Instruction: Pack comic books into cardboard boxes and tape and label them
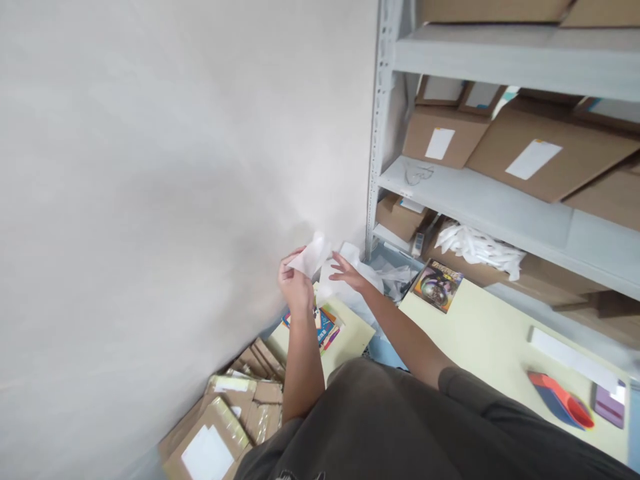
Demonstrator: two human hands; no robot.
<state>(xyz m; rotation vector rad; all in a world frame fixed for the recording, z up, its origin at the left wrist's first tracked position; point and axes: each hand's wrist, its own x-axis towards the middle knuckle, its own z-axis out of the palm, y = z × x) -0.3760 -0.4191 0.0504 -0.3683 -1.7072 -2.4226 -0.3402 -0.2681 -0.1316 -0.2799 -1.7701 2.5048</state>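
My left hand (295,280) has its fingers closed on a thin white sheet (313,256), which could be paper or soft plastic. The sheet sticks up from the fingers at a slant. To its right, my right hand (349,272) has its fingers spread and seems to hold nothing; its fingertips are close to the sheet's edge. Beneath and behind the right hand bulges a heap of white translucent wrapping (373,280). Colourful booklets (327,327) lie on a pale yellow tabletop (353,325) below my hands, partly covered by the left forearm.
A plain wall (175,167) rises on the left. Metal shelving (475,193) with cardboard boxes (545,150) stands on the right. Flattened cartons (240,400) lie lower left. The right-hand table (485,340) carries a picture-covered case (438,285) and a red-and-blue object (560,400).
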